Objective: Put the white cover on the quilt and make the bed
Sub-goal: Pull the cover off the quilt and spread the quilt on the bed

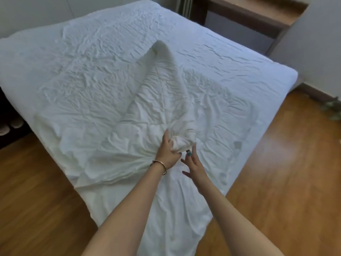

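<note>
Head-camera view: a bed with a white, wrinkled surface is seen from its near corner, and a white cover is spread over the near part of it, its fabric gathered into radiating creases toward the middle. A long rolled or bunched ridge of white bedding is raised above the flat surface, running from a peak farther up the bed down to the hands. The near end of this ridge is gripped by the left hand, whose fingers are curled round the bunched cloth; a thin bracelet is worn on that wrist. The right hand is held just beside the same bunched end, to its right, with fingers straight and spread; a fingertip appears to touch the cloth, though this cannot be told for certain. Whether the ridge is quilt or cover cannot be told. A corner of the cover is draped over the bed's near edge toward the wooden floor. A dark wooden desk is placed beyond the far right corner.
</note>
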Motion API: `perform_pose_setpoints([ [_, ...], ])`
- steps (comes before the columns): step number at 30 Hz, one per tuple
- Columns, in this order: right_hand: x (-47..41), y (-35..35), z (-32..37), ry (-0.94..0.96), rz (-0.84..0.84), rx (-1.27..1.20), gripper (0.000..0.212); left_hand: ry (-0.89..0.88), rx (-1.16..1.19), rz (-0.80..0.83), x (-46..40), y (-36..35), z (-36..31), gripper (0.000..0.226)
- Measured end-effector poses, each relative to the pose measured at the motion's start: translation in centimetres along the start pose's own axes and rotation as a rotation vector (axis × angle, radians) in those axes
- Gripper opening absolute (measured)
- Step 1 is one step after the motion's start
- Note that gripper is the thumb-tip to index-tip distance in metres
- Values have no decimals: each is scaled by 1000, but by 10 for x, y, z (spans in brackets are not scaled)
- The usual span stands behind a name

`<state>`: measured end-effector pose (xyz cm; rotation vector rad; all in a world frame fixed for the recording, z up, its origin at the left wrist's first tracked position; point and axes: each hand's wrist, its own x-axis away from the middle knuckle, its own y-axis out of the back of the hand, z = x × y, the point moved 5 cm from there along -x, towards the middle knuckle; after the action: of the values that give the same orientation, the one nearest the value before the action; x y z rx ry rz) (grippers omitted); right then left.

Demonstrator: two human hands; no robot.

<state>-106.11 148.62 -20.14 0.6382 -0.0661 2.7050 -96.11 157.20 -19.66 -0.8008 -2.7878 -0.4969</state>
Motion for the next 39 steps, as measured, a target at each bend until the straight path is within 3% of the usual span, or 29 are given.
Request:
perform_pose_setpoints([
  [2, 11, 21, 4, -8, -45, -70, 67, -3, -183, -37, 8, -10, 4, 45],
  [4, 16, 32, 6, -26, -46, -53, 64, 11, -213, -81, 16, -16, 11, 32],
  [7, 17, 39, -5, -97, -42, -3, 58, -30, -189, -89, 24, -28, 15, 36],
  [10, 20, 44, -20, -150, 0, -1, 57, -42, -289, -143, 29, -47, 12, 54],
  [12, 14, 56, -23, -110, 6, -13, 53, 76, -212, -302, 33, -53, 17, 62],
  [14, -4, 72, -18, -76, 32, 8, 50, 185, -141, -392, 26, -64, 23, 46],
  [16, -25, 87, -12, -60, 112, 60, 48, 159, -147, -343, 7, -87, 25, 31],
  [21, -75, 170, 5, -24, 209, -1, 37, 87, 88, -322, -39, -171, -22, 32],
  [26, -117, 268, 44, -145, 366, -158, 63, 153, 482, -256, -90, -272, -105, 32],
  [28, -143, 301, 67, -147, 362, -196, 73, 147, 530, -217, -109, -305, -137, 35],
  [31, -185, 355, 82, -169, 261, -218, 69, 138, 436, -28, -137, -343, -160, 46],
  [33, -211, 390, 83, -167, 171, -103, 52, 214, 382, 61, -159, -353, -165, 39],
  [35, -235, 415, 83, -91, 158, 100, 49, 211, 144, -130, -187, -330, -163, 28],
  [37, -256, 433, 96, 19, 231, 275, 51, 84, -282, -368, -229, -297, -171, 38],
  [39, -282, 448, 107, 118, 300, 403, 53, 15, -592, -308, -284, -280, -182, 61],
])
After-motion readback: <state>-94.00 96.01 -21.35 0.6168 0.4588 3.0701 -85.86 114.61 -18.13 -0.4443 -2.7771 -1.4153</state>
